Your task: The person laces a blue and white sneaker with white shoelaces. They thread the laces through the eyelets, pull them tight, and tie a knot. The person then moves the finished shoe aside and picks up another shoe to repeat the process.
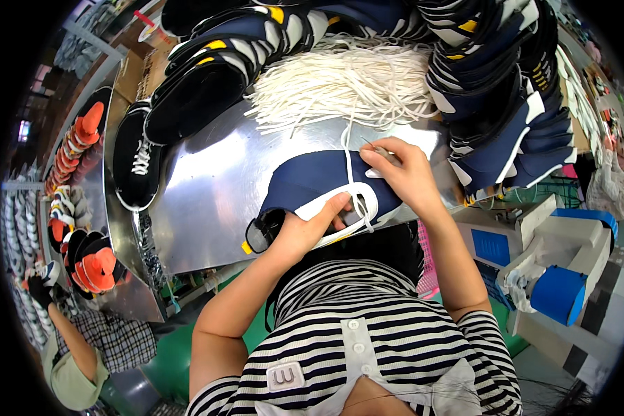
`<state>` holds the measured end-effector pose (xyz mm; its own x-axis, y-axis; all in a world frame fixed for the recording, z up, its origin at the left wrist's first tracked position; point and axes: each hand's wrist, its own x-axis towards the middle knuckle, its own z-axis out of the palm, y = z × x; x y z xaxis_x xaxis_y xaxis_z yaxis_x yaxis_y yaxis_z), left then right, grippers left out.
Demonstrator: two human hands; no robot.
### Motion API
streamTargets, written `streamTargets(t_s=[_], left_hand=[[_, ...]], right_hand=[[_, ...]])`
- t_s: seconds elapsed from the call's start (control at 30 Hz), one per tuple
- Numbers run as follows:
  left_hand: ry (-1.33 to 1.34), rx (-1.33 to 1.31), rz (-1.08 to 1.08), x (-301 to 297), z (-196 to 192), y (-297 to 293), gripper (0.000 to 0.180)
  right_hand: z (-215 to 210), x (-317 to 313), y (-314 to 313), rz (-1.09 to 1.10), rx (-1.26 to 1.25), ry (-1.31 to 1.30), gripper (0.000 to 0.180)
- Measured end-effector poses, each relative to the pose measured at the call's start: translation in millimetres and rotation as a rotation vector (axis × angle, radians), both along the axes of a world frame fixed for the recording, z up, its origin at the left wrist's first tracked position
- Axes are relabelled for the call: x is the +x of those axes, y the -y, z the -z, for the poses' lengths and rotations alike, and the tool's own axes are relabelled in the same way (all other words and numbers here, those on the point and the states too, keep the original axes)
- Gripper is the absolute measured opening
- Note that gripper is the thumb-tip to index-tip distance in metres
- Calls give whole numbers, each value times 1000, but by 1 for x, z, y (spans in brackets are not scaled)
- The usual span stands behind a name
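Note:
A navy shoe upper [298, 177] with a white eyelet panel lies on the metal table in front of me. My left hand [315, 222] grips it at the opening, thumb on the white panel and the other fingers partly hidden. A white shoelace [349, 156] crosses the upper and loops by the thumb. My right hand [405, 170] is closed on a small tool [385, 152] with a thin pointed tip and a greyish handle. That hand rests against the upper's far right side. Whether its fingers also hold the lace, I cannot tell.
Loose white laces [340, 80] form a heap on the metal table [201, 225]. Stacked shoe uppers [492, 104] stand at right, with more [208, 90] at back left. A grey and blue machine [534, 267] is at right. Another person [76, 360] works at lower left.

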<state>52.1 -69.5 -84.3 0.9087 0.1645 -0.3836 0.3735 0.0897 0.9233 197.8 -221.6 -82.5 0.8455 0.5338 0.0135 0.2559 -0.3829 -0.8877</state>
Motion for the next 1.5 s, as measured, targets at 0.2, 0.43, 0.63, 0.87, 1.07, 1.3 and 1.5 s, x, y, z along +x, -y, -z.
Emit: streamTargets(t_s=[0.2, 0.43, 0.63, 0.87, 1.07, 1.3, 1.5], left_hand=[[94, -13, -36, -6, 4, 8, 24], [89, -118, -32, -8, 9, 10, 20], [-7, -94, -12, -4, 5, 1, 33], [-43, -69, 46, -4, 1, 1, 39], [-74, -10, 1, 2, -2, 10, 41], [7, -55, -70, -1, 1, 8, 36], [101, -102, -86, 0, 2, 12, 28]], right_hand=[[13, 44, -17, -131, 56, -400, 33], [-17, 59, -40, -213, 212, -679, 47], [-52, 13, -28, -57, 481, -342, 26], [-60, 0, 2, 65, 519, -156, 48], [-64, 29, -35, -8, 539, -201, 64], [-43, -11, 10, -127, 406, -649, 14], [-11, -57, 29, -99, 317, -731, 12]])
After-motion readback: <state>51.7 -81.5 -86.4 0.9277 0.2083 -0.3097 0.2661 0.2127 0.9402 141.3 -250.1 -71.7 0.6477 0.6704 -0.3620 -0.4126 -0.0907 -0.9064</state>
